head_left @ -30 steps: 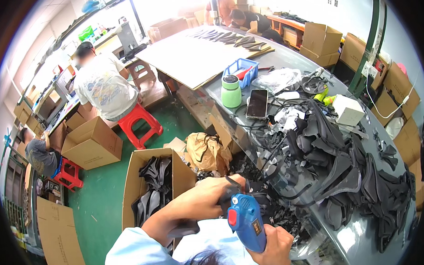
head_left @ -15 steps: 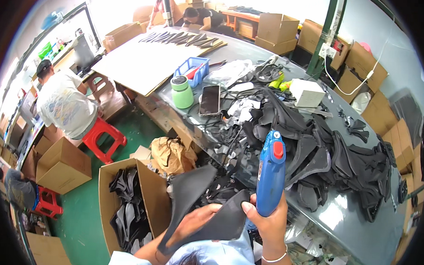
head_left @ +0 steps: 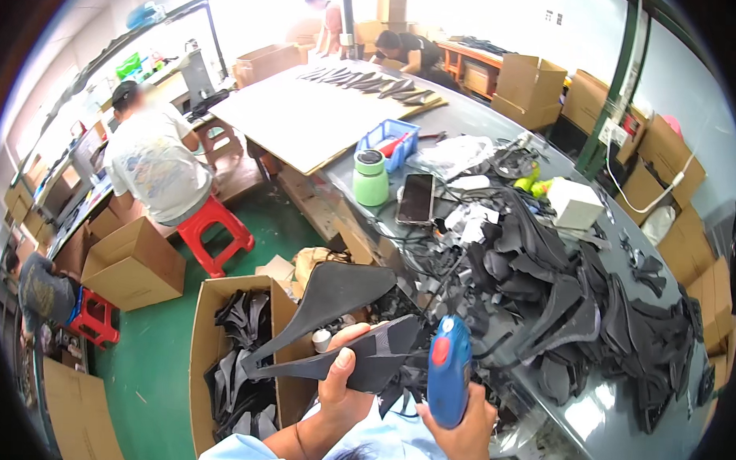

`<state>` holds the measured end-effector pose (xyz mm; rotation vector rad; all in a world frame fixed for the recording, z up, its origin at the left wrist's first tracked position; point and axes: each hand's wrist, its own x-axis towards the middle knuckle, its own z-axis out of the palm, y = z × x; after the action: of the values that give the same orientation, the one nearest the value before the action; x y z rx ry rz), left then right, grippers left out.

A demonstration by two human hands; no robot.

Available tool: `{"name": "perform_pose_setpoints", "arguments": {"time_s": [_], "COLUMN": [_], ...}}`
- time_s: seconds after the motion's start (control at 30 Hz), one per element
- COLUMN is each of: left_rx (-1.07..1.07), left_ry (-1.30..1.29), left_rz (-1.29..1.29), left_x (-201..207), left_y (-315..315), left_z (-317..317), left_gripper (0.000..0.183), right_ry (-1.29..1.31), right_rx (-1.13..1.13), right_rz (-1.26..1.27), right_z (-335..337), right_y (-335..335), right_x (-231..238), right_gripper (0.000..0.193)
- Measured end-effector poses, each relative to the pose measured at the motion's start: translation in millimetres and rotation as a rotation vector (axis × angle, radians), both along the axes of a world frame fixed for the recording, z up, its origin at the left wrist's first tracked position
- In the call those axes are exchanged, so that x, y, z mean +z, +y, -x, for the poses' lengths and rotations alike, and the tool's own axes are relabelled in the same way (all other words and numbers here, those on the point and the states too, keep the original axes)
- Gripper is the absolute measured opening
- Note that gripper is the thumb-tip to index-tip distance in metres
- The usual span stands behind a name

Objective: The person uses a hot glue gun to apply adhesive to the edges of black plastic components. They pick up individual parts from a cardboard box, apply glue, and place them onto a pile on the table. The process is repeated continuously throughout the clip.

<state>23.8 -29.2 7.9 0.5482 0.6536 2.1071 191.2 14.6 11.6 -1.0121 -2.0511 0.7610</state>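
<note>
My left hand (head_left: 340,393) grips a black curved foam piece (head_left: 333,298) by its lower arm, thumb on top. The piece forms a V, with a wide plain arm above and a lower arm showing a mesh-like patch. My right hand (head_left: 465,432) is wrapped around a blue handheld power tool (head_left: 448,375) with a red button. The tool stands upright just right of the foam piece's end; its working tip is hard to make out. Beyond my hands, a heap of similar black pieces (head_left: 576,310) covers the grey table (head_left: 596,424).
An open cardboard box (head_left: 202,362) of black pieces stands left of my hands. On the table are a green bottle (head_left: 370,180), a phone (head_left: 417,199), a blue basket (head_left: 379,135) and a white block (head_left: 576,203). A person (head_left: 155,162) sits on a red stool (head_left: 215,233).
My left hand has turned the foam piece over, bringing the mesh-like patch into view. The blue tool has moved lower and slightly left in the picture. The whole view has shifted.
</note>
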Motion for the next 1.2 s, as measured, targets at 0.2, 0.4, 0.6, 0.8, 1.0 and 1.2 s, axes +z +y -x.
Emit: {"name": "perform_pose_setpoints", "arguments": {"time_s": [0.2, 0.4, 0.6, 0.8, 1.0, 1.2], "left_rx": [0.085, 0.092, 0.046, -0.087, -0.134, -0.193], "left_ry": [0.055, 0.178, 0.360, 0.281, 0.399, 0.487], "left_rz": [-0.048, -0.082, -0.075, 0.180, 0.293, 0.414], "left_x": [2.9, -0.9, 9.9, 39.7, 57.8, 58.5], "left_y": [-2.1, -2.7, -5.9, -14.6, -13.8, -14.8], "left_z": [11.0, 11.6, 26.2, 52.5, 59.4, 54.5], "left_gripper": [0.044, 0.044, 0.040, 0.033, 0.029, 0.024], "right_ry": [-0.058, -0.041, -0.034, -0.118, -0.195, -0.226], "right_rx": [0.065, 0.100, 0.104, 0.069, 0.086, 0.197], "right_rz": [-0.021, -0.064, -0.089, -0.266, -0.389, -0.312], "right_z": [-0.8, 2.8, 0.5, -6.5, -11.0, -1.9], "right_y": [-16.9, -18.3, -18.3, -11.5, -10.8, -9.7], "right_x": [0.0, 3.5, 6.7, -5.3, -15.9, -27.4], "right_gripper": [0.055, 0.054, 0.052, 0.043, 0.042, 0.045]}}
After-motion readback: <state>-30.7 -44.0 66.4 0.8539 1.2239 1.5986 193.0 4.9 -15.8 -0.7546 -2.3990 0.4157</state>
